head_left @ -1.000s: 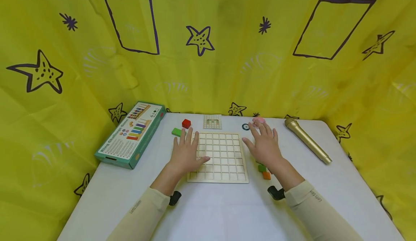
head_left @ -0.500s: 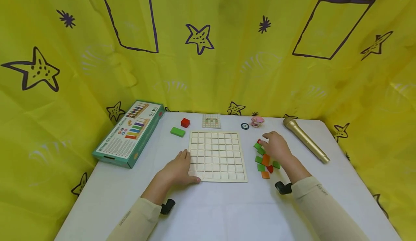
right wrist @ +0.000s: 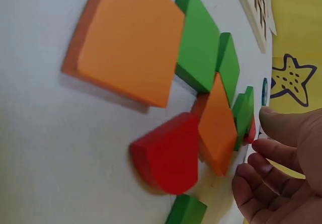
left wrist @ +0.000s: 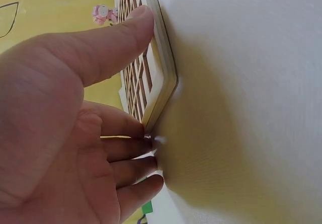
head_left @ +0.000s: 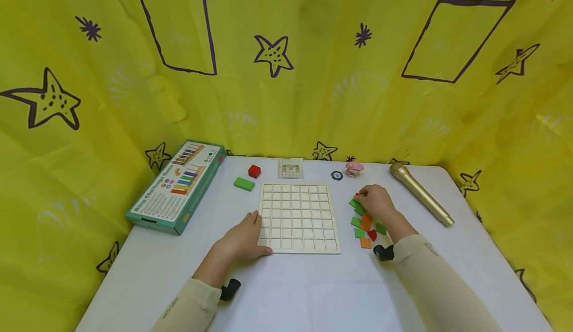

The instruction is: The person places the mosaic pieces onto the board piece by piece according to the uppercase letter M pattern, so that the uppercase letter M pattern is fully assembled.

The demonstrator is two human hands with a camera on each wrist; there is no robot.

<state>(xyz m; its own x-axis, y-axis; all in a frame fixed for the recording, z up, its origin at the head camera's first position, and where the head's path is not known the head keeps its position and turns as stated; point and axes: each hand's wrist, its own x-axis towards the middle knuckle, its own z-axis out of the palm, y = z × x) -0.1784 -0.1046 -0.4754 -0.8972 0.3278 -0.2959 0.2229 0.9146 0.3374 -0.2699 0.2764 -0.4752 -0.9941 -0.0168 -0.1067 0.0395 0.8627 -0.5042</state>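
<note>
Left fingers (left wrist: 121, 123) touching one board (head_left: 300, 217), two orange blocks (right wrist: 131, 43) (right wrist: 217, 128)

"Anything to read in here?"

"One line, yes: that green-and-white game box (head_left: 176, 187) says 'Ring Challenge Game', printed along the left edge of its white top."

"And the block of print beside it?"

"Rows of tiny lettering, too small for me. Same with the little dark symbols near the box's far corner."

"There's dark print on the person's left sleeve (head_left: 188, 309), isn't there?"

"And on the right sleeve (head_left: 431, 267). I can't make out either."

"What about the round disc (head_left: 337, 175)?"

"Some mark in its middle, too small to tell."
</note>
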